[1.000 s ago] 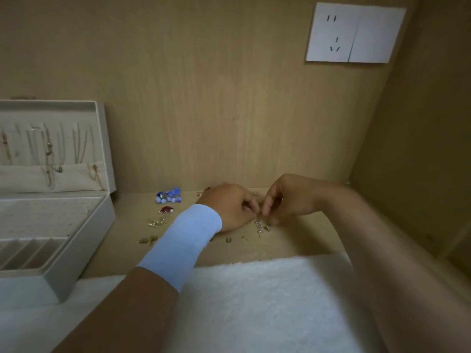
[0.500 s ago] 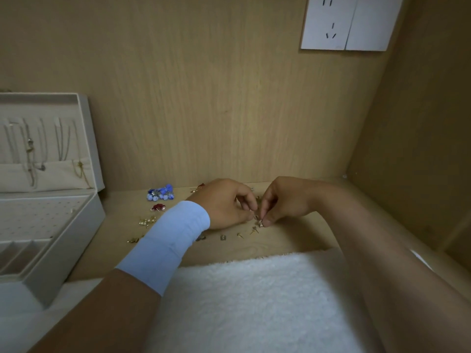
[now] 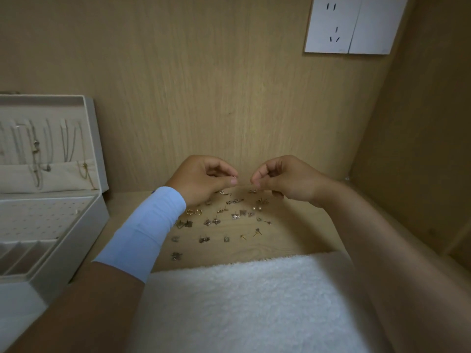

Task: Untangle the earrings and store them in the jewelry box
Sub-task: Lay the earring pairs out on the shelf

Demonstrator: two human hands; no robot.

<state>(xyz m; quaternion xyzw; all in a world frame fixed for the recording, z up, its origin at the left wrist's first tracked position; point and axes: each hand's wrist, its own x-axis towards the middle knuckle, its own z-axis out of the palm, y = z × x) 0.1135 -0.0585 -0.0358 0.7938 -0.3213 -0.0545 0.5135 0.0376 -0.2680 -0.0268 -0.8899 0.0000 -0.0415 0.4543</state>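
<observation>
Pinching a thin earring (image 3: 243,184) at both ends, thumb and forefinger of left hand (image 3: 201,180) and right hand (image 3: 288,179) closed on it, just above the other earrings (image 3: 224,220) spread on the shelf (image 3: 293,238). Draw apart slowly and level, never bending the wire; then over to the open jewelry box (image 3: 74,248) at left

no legible text, no labels, brands, numbers or signs in view
</observation>
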